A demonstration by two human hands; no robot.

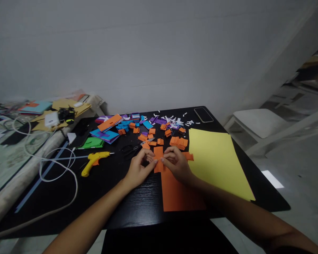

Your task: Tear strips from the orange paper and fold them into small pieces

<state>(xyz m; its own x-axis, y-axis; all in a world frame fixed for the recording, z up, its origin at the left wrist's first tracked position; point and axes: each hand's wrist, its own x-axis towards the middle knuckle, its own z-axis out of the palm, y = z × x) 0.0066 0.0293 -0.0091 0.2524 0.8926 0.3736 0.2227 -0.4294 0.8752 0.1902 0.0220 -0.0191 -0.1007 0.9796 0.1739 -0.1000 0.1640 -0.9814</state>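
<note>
A small orange paper piece (158, 153) is pinched between the fingers of both hands, above the black table. My left hand (140, 168) grips its left edge with thumb and fingers closed. On the opposite edge, my right hand (177, 166) is also closed, thumb and index finger near the left thumb. Under my right hand and forearm lies a larger orange sheet (178, 197). Just beyond my hands are a stack of folded orange pieces (178, 142) and scissors with black handles (129, 150), whose blades point among loose orange pieces.
A yellow glue gun (95, 161) and a white cable (74, 176) lie on the left. Folded coloured papers (106, 135) and white scraps (177, 121) sit farther back. At right are a large yellow sheet (214, 158), a phone (203, 115) and a white chair (259, 123).
</note>
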